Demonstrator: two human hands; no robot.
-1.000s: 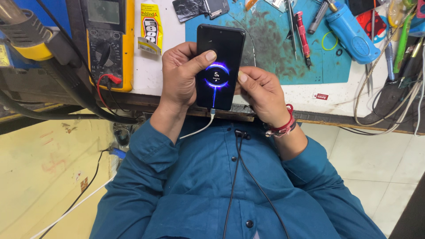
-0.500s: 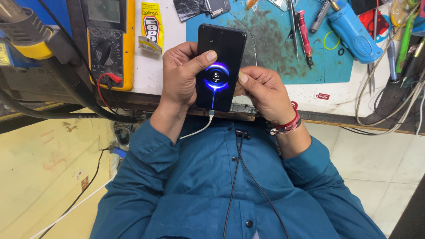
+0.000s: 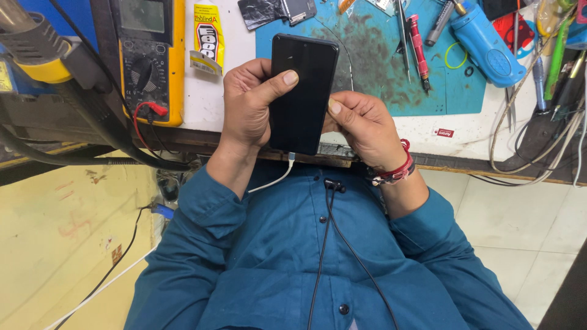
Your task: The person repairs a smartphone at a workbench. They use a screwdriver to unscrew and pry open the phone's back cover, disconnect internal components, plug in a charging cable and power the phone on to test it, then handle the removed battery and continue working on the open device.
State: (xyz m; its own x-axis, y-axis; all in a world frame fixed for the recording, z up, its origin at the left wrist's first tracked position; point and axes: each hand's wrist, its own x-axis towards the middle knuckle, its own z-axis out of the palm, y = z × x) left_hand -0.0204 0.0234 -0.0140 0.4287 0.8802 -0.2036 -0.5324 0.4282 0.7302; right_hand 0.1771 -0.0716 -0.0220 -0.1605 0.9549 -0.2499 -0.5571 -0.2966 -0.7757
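Bench, far left: grey hot-air tool with a yellow collar (image 3: 36,52) lies at the edge, and beside it sits a yellow-cased multimeter with a round dial (image 3: 147,61), red probe lead plugged in low; both well apart from my fingers.

Left hand: my left hand (image 3: 247,110) wraps the left long edge of the black slab-shaped smartphone (image 3: 302,91); thumb laid across the dark glass near the top, the other fingers behind the body, closed firmly on it.

Phone: screen dark, held above the bench edge between both hands, just in front of my chest. Its long axis runs away from me, top end out over the teal work mat (image 3: 373,73), bottom end toward my shirt.

Cable: thin white charging cable (image 3: 278,180) enters the bottom end and curves down to my left across the teal sleeve.

Right hand: my right hand (image 3: 364,128) meets the right long edge lower down, thumb tip pressed on the edge, fingers curled behind; clamped on the phone too, red thread band at the wrist.

Nearness: both hands touch it; the left carries more of the body, the right sits nearer the cable end.

Bench, right: red-handled screwdriver (image 3: 417,46), tweezers and a blue plastic tool (image 3: 486,43) lie on or by the mat, past the phone's top, out of touch.
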